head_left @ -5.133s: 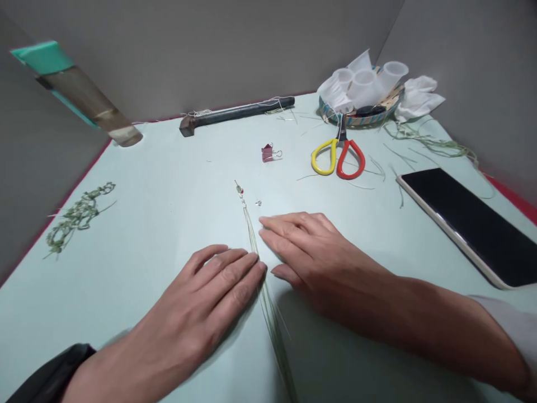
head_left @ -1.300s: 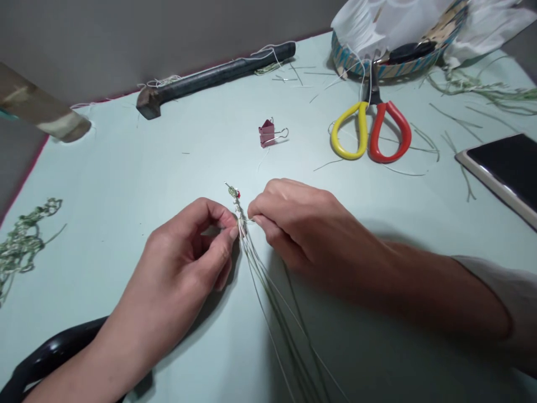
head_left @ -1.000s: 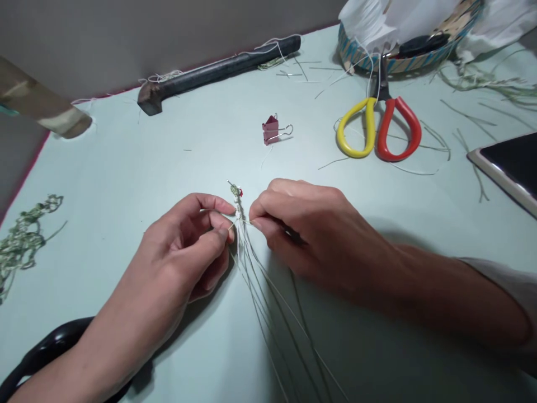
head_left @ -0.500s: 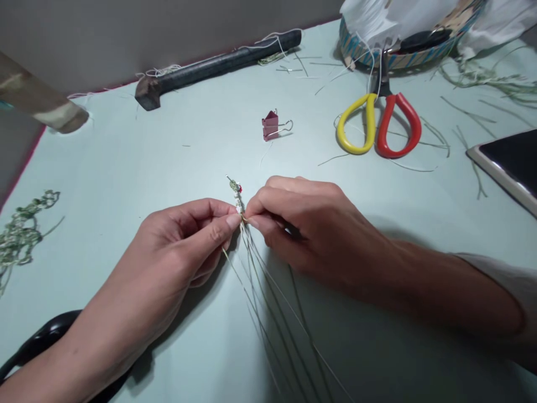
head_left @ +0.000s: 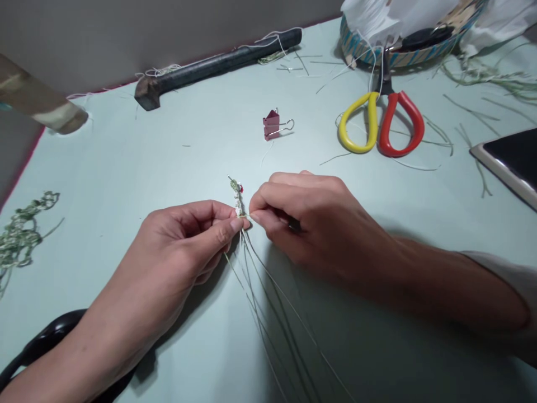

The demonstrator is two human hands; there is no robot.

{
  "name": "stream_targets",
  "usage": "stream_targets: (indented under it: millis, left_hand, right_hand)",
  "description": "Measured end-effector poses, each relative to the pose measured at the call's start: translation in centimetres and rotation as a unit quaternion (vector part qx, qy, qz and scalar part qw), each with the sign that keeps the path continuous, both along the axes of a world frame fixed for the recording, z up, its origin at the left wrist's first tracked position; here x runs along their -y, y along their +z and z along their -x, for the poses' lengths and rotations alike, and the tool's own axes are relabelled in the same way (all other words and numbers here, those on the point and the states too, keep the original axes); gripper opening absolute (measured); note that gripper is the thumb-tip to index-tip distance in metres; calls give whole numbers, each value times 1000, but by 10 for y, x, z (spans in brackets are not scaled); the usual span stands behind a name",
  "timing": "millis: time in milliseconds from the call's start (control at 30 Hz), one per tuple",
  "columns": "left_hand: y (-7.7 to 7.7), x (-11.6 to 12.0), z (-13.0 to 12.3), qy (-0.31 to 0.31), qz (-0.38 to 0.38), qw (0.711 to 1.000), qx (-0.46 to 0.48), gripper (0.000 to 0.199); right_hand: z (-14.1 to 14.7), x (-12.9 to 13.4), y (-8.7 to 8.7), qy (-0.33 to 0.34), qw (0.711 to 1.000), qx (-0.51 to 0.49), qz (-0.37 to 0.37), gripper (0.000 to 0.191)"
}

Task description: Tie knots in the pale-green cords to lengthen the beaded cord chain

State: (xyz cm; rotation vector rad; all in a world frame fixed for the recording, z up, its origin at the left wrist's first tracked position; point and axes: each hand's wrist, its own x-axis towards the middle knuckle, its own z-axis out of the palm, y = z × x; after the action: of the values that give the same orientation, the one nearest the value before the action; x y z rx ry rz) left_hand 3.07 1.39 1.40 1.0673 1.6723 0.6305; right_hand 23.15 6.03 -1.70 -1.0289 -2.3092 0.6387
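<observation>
A small knotted cord piece (head_left: 238,198), green and white with a red spot near its top, stands out above my fingertips. My left hand (head_left: 191,238) pinches its lower end between thumb and forefinger. Just to the right, my right hand (head_left: 306,215) is closed, thumb against forefinger, on a thin cord that runs sideways from the knotted piece. Several loose cords (head_left: 268,280) hang from the piece towards the near edge of the view. The curled fingers of my right hand are partly hidden.
Scissors (head_left: 381,123) with yellow and red handles lie at the back right, by a basket (head_left: 409,59). A maroon binder clip (head_left: 272,125) and a hammer (head_left: 218,68) are further back. A knotted cord bundle (head_left: 23,232) lies left, a dark-screened device (head_left: 509,162) right.
My right hand has moved slightly right, away from the left fingertips, drawing the thin cord out sideways. The left hand keeps its pinch in nearly the same place.
</observation>
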Motion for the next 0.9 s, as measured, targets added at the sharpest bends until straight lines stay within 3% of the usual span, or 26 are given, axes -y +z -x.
stream_targets:
  millis: [300,467,633,900]
  left_hand:
    - [4,0,-6,12,-5,1000,-24,25]
    - [5,0,-8,10,-12,1000,-18,25]
    - [5,-2,-6,-9,-9,1000,-6,26]
    - [5,-3,1,-13,3,999,35,21]
  right_hand:
    - [6,-3,7,-25,996,83,7,20]
    - [5,-2,7,-35,997,60,17,21]
    - [-3,4,1,2,1000,14,23,23]
    - [0,12,17,31,989,107,95,27]
